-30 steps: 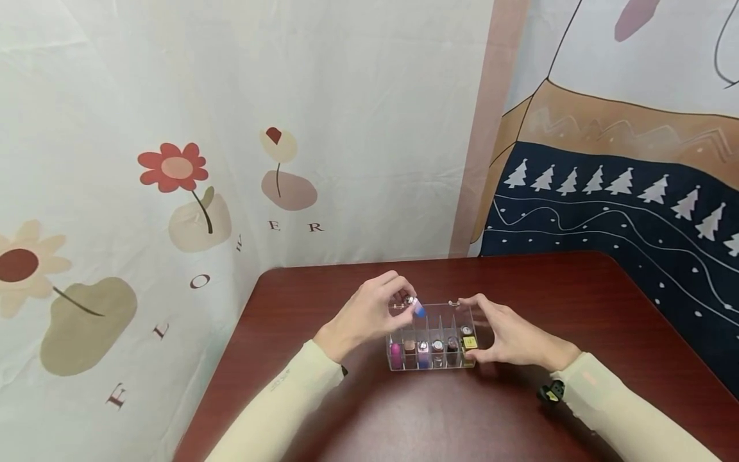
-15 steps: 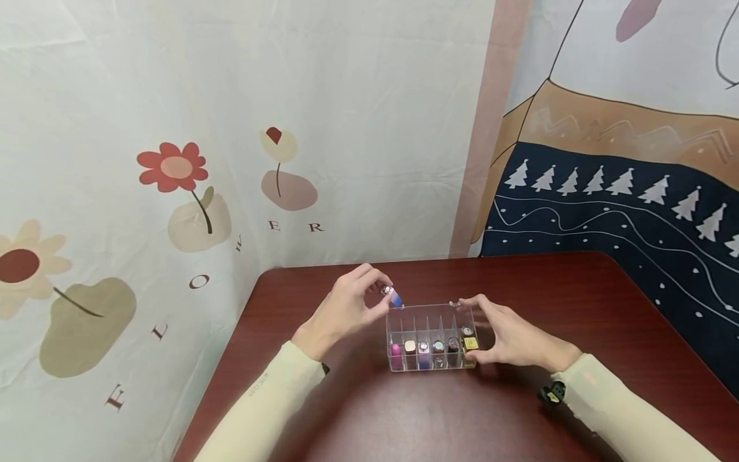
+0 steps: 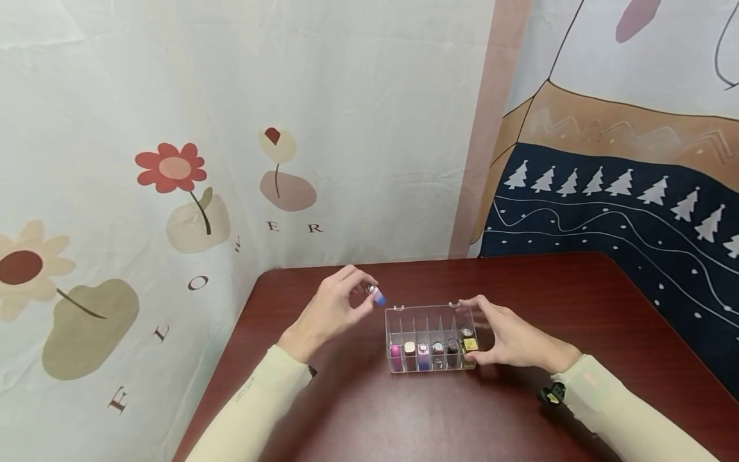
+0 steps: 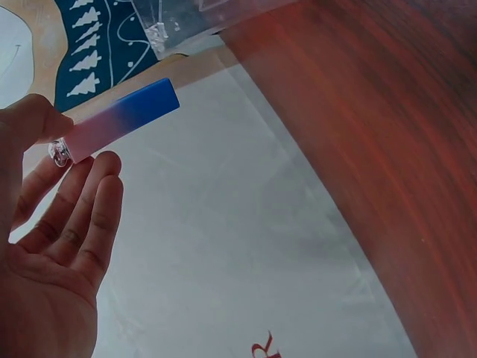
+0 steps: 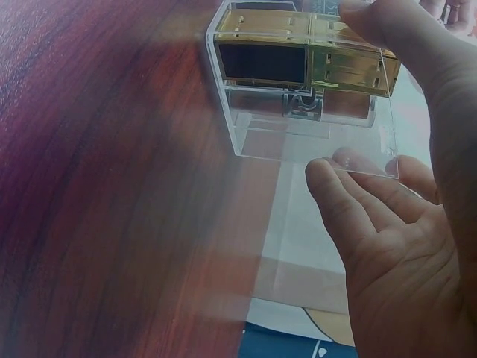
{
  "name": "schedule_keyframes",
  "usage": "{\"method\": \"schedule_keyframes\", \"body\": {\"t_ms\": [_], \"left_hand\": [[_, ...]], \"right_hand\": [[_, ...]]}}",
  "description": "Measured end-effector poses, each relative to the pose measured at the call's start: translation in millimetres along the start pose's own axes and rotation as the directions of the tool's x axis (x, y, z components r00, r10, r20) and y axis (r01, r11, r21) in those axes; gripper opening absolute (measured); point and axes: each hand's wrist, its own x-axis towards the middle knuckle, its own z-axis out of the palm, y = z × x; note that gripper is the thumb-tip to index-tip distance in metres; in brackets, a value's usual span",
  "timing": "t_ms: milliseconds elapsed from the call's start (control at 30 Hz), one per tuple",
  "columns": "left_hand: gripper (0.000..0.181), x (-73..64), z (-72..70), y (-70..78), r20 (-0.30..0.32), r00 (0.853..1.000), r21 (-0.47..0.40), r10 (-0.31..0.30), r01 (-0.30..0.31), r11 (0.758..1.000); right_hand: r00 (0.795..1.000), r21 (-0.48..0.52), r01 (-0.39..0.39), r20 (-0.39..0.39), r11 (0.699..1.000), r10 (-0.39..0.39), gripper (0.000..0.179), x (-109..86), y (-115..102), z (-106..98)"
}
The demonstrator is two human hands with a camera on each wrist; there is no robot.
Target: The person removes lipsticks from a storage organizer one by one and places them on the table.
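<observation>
My left hand (image 3: pixel 326 305) pinches a slim square lipstick tube (image 4: pixel 123 119) between thumb and fingertips, above the table and left of the box. The tube fades from pink to blue and has a silver ring-like piece at the pinched end. A clear divided box (image 3: pixel 432 370) stands on the table with a front row of lipsticks: a magenta one (image 3: pixel 395 356), a pink-and-blue one (image 3: pixel 424 359) and several others. My right hand (image 3: pixel 510 337) grips the box's right end, thumb at the front and fingers behind, beside a gold-and-black tube (image 5: pixel 358 66).
The dark red wooden table (image 3: pixel 404 417) reaches back to a pale curtain (image 3: pixel 369 160) with printed flowers. A navy cloth with white trees (image 3: pixel 623 212) hangs along the right side. Small hinge pieces (image 3: pixel 454 305) sit on the box's back top edge.
My left hand has drawn the pink-and-blue lipstick away from above the box, leftward and slightly up. My right hand stays on the box's right end.
</observation>
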Motion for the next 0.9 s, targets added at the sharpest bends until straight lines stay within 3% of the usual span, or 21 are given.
{"method": "schedule_keyframes", "body": {"t_ms": [333, 567, 900], "left_hand": [[0.020, -11.1, 0.5, -11.9, 0.013, 1.000, -0.006, -0.003, 0.003, 1.000], [0.020, -18.7, -0.4, -17.0, 0.079, 0.994, 0.005, -0.073, 0.073, 0.997], [0.026, -29.7, 4.9, -26.9, 0.186, 0.976, 0.016, -0.111, 0.110, 0.994]], "right_hand": [[1.000, 0.028, 0.004, 0.004, 1.000, -0.004, 0.098, 0.2, 0, 0], [1.000, 0.000, 0.002, -0.004, 1.000, -0.002, 0.097, 0.8, 0, 0], [1.000, 0.022, 0.027, -0.003, 0.999, -0.027, 0.096, -0.9, 1, 0]]}}
